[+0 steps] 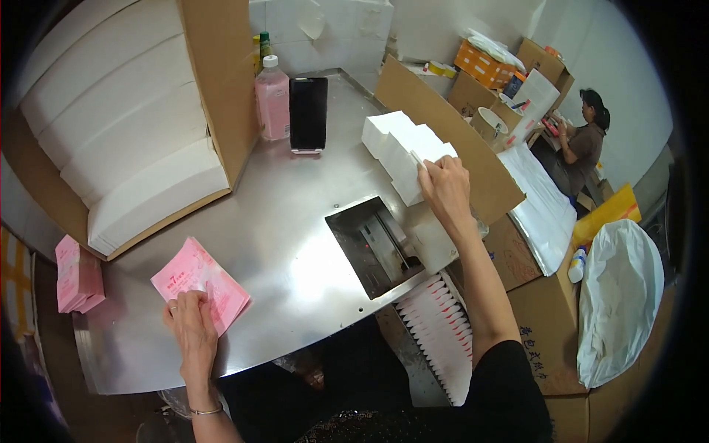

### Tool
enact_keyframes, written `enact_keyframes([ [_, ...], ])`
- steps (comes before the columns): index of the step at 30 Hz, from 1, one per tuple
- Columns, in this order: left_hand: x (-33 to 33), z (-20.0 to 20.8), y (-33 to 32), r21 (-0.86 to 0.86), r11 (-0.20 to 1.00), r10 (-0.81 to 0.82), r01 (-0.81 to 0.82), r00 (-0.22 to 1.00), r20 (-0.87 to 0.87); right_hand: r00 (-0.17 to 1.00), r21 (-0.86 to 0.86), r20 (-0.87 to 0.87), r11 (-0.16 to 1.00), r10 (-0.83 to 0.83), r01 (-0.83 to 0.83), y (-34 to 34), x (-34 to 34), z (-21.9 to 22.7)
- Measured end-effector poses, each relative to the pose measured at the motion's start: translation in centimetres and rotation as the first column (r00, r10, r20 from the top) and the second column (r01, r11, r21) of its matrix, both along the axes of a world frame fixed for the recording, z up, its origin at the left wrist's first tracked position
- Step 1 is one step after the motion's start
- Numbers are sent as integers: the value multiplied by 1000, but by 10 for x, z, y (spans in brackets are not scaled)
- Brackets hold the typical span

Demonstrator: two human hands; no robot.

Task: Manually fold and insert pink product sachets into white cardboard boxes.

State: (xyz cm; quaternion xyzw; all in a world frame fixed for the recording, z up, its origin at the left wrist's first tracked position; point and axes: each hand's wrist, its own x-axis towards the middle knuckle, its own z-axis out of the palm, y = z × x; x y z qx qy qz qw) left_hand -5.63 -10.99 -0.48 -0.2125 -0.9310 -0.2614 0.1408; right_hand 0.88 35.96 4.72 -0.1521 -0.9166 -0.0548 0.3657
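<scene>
The rectangular opening (351,235) in the steel tabletop (273,214) serves as the landmark.

To its left and a little nearer the person, the left hand (190,325) lies over the near edge of a fanned stack of pink printed packets (193,267). Its fingers are curled, narrow rather than spread, and touch the top packet; whether they grip any packet or only press on it, I cannot tell. A ring sits on one finger and a bracelet (205,410) circles the wrist.

Just beyond the opening and slightly right, the right hand (447,188) is drawn narrow at the right end of the white folded tissues (399,144), which stand in staggered bundles. Thumb and bent fingers hold the tissues at that end; how many are in the grip is hidden.

Far left of the opening, at the tabletop's edge, is a second bundle of pink packets (77,277). Beyond the opening to the left stand a smartphone (308,114) and a pink bottle (273,103), with an open carton (210,81) of white tissues farther left. Just below and right of the opening lies a row of packets with red marks (443,343).
</scene>
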Motion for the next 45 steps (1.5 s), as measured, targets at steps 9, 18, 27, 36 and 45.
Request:
enact_keyframes([
  [9, 39, 17, 73, -68, 937, -350, 344, 928, -128, 999, -27, 27, 999, -33, 34, 5, 1, -2],
  [18, 55, -5, 121, -62, 851, -524, 522, 851, -30, 975, -2, -97, 980, 198, -200, -40, 4, -9],
  [27, 57, -3, 120, -72, 933, -356, 354, 934, -18, 624, -195, 628, 870, 465, -453, -173, 5, -43],
  [36, 53, -1, 110, -249, 948, -232, 197, 965, -122, 947, 18, -99, 952, 305, -305, -93, 12, 0],
  [45, 44, 14, 110, -271, 927, -302, 259, 944, -130, 998, -21, -64, 1000, 6, -8, -2, -9, -7],
])
